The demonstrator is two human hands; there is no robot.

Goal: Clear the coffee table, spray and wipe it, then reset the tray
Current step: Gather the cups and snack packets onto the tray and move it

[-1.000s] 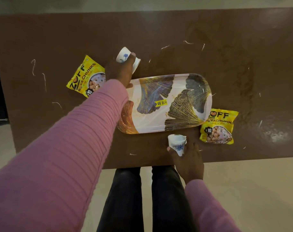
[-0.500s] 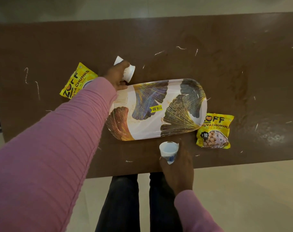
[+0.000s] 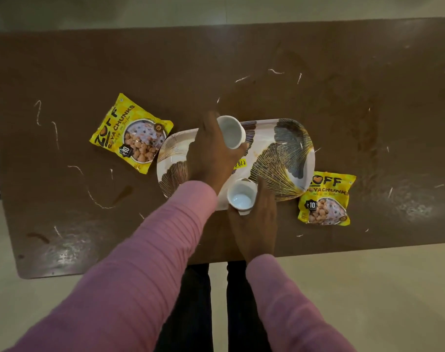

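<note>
Pale floor [image 3: 368, 301] surrounds a dark brown coffee table [image 3: 343, 59] strewn with thin white scraps [image 3: 55, 130] and dull smears. Near its middle lies a white oval tray with gold and dark leaf prints [image 3: 290, 148], a yellow price sticker [image 3: 240, 163] on its face.

The left hand [image 3: 211, 156], reaching out of a pink ribbed sleeve [image 3: 140, 262], curls fingers and thumb round a small white cup [image 3: 230, 132]. It holds the cup slightly tilted, mouth showing, over the tray's eleven o'clock part. Whether the cup touches the tray cannot be told.

The right hand [image 3: 257, 224] wraps its fingers round a second small white cup [image 3: 241, 196], upright and mouth up, at the tray's six o'clock rim.

One yellow soya chunks packet [image 3: 132, 134] lies just beside the tray at ten o'clock. The other yellow soya chunks packet [image 3: 325, 199] lies at four o'clock, against the rim.
</note>
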